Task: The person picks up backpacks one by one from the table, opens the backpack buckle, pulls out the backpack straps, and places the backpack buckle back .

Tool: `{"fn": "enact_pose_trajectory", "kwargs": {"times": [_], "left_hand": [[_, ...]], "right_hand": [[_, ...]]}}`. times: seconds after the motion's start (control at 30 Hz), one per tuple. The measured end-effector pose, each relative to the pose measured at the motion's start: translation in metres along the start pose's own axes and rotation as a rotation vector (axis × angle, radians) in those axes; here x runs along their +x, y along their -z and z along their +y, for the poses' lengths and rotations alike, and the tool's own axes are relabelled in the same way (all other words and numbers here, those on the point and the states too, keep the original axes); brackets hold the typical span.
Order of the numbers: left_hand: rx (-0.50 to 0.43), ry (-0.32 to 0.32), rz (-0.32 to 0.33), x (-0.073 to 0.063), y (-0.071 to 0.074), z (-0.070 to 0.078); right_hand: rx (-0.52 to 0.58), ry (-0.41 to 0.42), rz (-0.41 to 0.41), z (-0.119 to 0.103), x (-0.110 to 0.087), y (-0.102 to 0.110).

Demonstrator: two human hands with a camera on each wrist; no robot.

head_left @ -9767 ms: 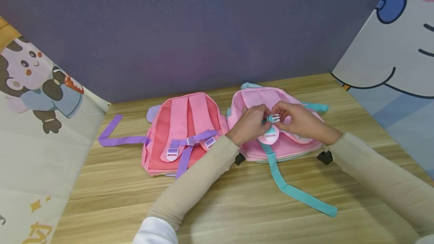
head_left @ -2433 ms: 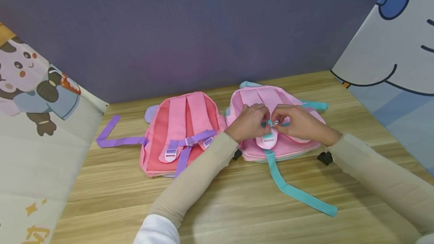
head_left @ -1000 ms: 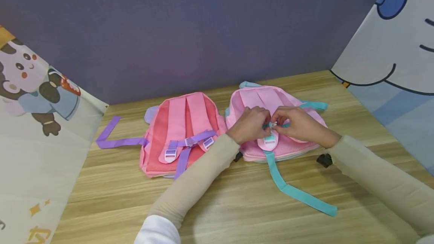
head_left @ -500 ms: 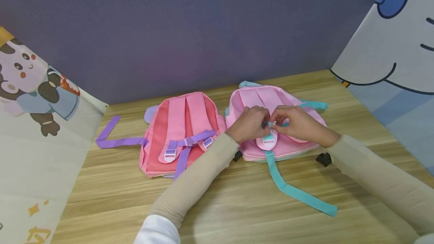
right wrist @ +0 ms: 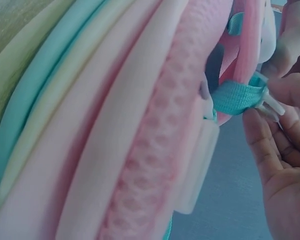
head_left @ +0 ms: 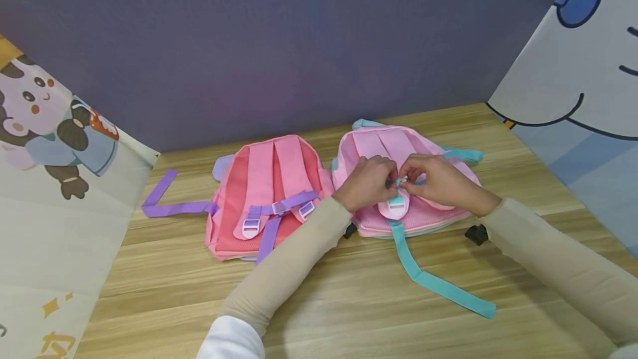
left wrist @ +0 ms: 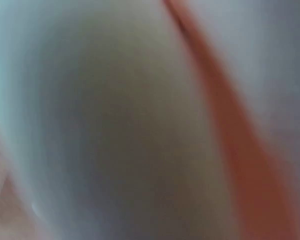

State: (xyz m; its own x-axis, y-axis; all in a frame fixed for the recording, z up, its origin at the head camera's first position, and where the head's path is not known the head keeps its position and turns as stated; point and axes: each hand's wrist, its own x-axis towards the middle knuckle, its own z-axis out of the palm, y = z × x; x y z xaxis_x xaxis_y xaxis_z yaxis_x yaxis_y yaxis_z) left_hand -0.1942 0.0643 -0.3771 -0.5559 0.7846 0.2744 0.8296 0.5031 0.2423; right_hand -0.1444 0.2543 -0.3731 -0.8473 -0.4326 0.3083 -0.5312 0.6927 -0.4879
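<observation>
A light pink backpack [head_left: 391, 140] with teal straps lies back-side up in the head view. Over its lower middle, my left hand [head_left: 368, 180] pinches a teal strap beside a small white side-release buckle [head_left: 402, 180]. Facing it, my right hand [head_left: 436, 179] pinches the buckle between thumb and fingertips. The right wrist view shows the buckle's white prongs [right wrist: 273, 106] and the teal webbing [right wrist: 235, 97] looped at it. Fingers hide part of the buckle. The left wrist view is too blurred to make out the hand's work.
A coral-pink backpack [head_left: 259, 181] with purple straps lies to the left, its purple buckle fastened across. A loose teal strap end [head_left: 453, 295] trails toward the front of the wooden table [head_left: 374, 320]. Small black objects [head_left: 477, 234] sit near the sleeves. A dark wall [head_left: 299, 43] stands behind.
About ten seconds ago the white prongs showed plainly between the hands; now fingers cover more of the buckle. Over the last second both hands stay nearly in place at it.
</observation>
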Motion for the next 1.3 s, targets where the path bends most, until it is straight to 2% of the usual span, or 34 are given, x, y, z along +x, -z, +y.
{"fn": "enact_pose_trajectory", "kwargs": {"times": [0.13,0.27,0.53,0.8,1.07,1.3], "left_hand": [[0.034,0.007,0.013,-0.0004,0.0001,0.0040],[0.025,0.020,0.023,-0.0005,-0.0003,0.0062],[-0.116,0.023,0.105,-0.0019,-0.0011,0.0030],[-0.215,0.063,0.123,-0.0023,-0.0010,0.0022],[-0.197,0.030,0.132,-0.0018,0.0006,0.0014],[-0.196,0.043,0.141,-0.0028,0.0011,0.0020]], "right_hand": [[-0.006,0.001,0.013,-0.0019,-0.0001,0.0009],[-0.011,0.006,0.027,-0.0037,0.0000,0.0011],[0.025,0.028,0.029,-0.0025,-0.0022,0.0002],[0.026,0.026,0.007,-0.0031,-0.0038,0.0034],[0.017,0.054,0.003,-0.0049,-0.0025,0.0038],[0.002,0.086,0.044,0.0008,-0.0043,0.0012]]}}
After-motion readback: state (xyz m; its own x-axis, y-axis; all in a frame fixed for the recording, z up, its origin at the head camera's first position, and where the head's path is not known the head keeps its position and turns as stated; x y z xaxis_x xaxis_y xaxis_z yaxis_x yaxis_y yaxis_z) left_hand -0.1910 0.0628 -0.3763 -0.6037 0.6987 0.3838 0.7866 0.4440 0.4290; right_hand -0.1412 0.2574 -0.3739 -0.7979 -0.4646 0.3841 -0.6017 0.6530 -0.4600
